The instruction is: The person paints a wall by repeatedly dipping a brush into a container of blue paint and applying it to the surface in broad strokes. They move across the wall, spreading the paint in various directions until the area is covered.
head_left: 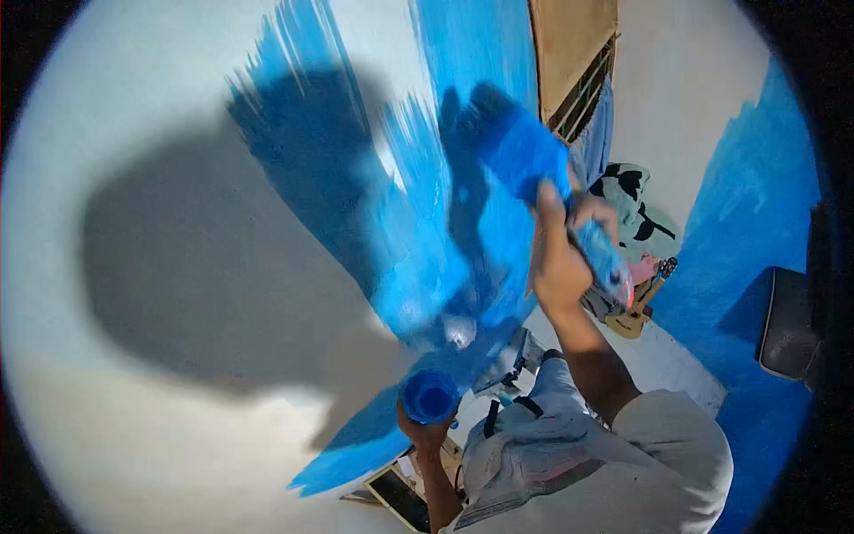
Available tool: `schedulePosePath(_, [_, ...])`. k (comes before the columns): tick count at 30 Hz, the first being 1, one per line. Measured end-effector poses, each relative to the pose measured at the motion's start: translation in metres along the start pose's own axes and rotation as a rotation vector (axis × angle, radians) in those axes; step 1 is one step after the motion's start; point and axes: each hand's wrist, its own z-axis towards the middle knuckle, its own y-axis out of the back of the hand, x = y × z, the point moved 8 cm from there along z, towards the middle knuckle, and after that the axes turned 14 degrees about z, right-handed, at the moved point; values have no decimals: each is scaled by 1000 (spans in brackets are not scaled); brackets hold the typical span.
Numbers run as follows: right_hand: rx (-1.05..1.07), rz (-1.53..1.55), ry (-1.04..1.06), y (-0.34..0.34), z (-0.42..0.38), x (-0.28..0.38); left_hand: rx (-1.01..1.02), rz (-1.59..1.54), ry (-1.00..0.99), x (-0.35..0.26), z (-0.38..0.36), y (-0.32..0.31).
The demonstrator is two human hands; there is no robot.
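Note:
My right hand [562, 254] is closed around a wide paintbrush [527, 153], its bristles loaded with blue paint and slightly blurred. The paint-smeared handle sticks out below my fingers, and the dark bristle tip overlaps a blue stripe on the wall. Lower down, my left hand [429, 432] grips a small round container [431, 397] from beneath; blue paint coats its inside. Broad blue strokes [405, 240] fan across the white wall [178, 71], streaky at their upper ends. Shadows of my head and the brush fall over them.
A brown panel [569, 49] and a barred window [587, 98] with hanging blue cloth [594, 133] are at upper right. Beyond my right arm are a black-and-white patterned item [636, 209] and a small guitar [636, 311]. A dark padded seat [787, 325] stands by another blue-painted wall [747, 178].

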Motion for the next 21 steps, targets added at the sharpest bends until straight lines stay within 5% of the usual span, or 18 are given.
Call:
schedulePosePath(2, [-378, 606, -460, -5, 9, -39, 63, -18, -60, -2, 2, -11])
schedulePosePath(5, [-158, 279, -369, -22, -22, -41, 45, -55, -101, -6, 1, -17])
schedulePosePath(10, [92, 331, -377, -16, -108, -37, 173, -211, 189, 1, -4, -29])
schedulePosePath(13, [146, 219, -320, 6, -81, -20, 141, -212, 86, -16, -3, -21])
schedulePosePath(16, [-82, 307, -317, 4, -19, -21, 79, -7, -101, -5, -4, -15])
schedulePosePath(18, [-314, 424, -370, -2, -1, -33, 101, -14, -59, -6, -7, -14])
schedulePosePath(21, [-119, 312, -250, -24, -27, -22, 156, -31, 48, -9, -3, -14])
